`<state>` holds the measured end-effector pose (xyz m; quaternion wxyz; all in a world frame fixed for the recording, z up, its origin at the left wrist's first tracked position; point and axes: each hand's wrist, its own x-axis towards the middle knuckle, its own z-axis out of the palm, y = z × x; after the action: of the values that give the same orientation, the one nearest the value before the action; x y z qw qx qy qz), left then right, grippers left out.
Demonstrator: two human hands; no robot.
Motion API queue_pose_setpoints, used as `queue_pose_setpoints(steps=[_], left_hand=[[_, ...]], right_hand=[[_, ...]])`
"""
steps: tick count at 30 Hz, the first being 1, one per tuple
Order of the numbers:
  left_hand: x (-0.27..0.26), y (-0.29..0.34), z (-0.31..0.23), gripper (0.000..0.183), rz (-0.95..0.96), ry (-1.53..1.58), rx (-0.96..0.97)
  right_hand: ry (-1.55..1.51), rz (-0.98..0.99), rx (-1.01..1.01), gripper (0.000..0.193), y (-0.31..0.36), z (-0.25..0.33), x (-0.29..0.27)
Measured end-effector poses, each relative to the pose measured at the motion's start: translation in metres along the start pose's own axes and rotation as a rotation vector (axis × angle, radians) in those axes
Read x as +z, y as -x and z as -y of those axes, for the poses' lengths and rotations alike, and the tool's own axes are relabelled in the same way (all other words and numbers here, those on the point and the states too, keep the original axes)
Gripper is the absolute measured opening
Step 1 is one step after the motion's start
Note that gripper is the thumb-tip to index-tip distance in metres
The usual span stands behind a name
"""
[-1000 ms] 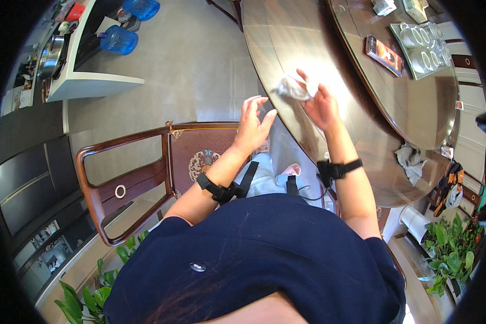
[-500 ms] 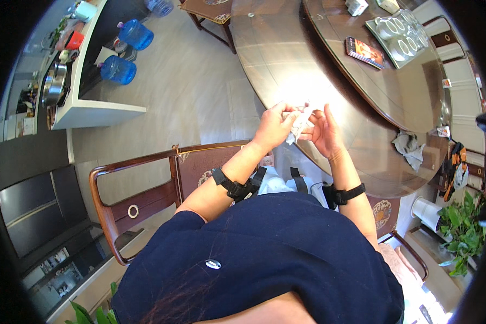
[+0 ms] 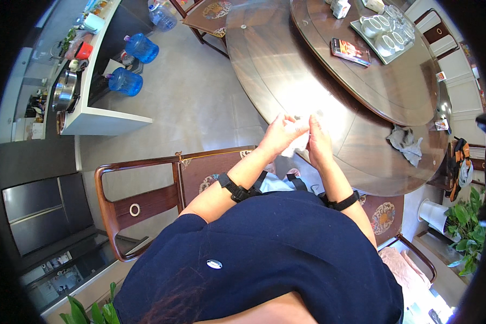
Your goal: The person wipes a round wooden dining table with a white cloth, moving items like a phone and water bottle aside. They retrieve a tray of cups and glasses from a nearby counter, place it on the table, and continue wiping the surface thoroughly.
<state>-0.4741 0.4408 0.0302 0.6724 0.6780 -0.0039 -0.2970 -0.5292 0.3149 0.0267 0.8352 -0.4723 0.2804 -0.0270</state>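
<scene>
Left hand: coming in from the lower left, its grip is pinching the white wad between thumb and fingers.
Right hand: facing the left one, its grip is also pinching the wad, the thumb side pointing up toward the bright glare.
White wad: it is hanging between the two hands near the counter's edge, looking thin and crumpled; glare is washing out its upper part, so cloth or paper cannot be told.
Counter: its round, glossy wood top is spreading beyond the hands and bearing a raised turntable.
Turntable: a phone is lying near its edge, beside a tray that is holding white cups and clear glasses.
Grey cloth: it is lying rumpled on the counter, right of the hands and well apart from them.
Chair: its wooden frame is standing left of the person.
</scene>
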Motion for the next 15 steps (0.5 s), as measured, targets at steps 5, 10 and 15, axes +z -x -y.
queue_pose_setpoints(steps=[5,10,15], left_hand=[[-0.005,0.0,0.008,0.018,-0.01,0.014,-0.079],[0.004,-0.008,0.019,0.017,-0.233,0.429,-0.169],[0.03,-0.019,0.011,0.027,-0.062,0.558,-0.257]], right_hand=[[0.296,0.02,-0.148,0.028,0.005,0.004,-0.02],[0.283,-0.151,-0.287,0.026,-0.004,0.011,-0.06],[0.246,-0.242,-0.139,0.034,-0.012,0.024,-0.093]])
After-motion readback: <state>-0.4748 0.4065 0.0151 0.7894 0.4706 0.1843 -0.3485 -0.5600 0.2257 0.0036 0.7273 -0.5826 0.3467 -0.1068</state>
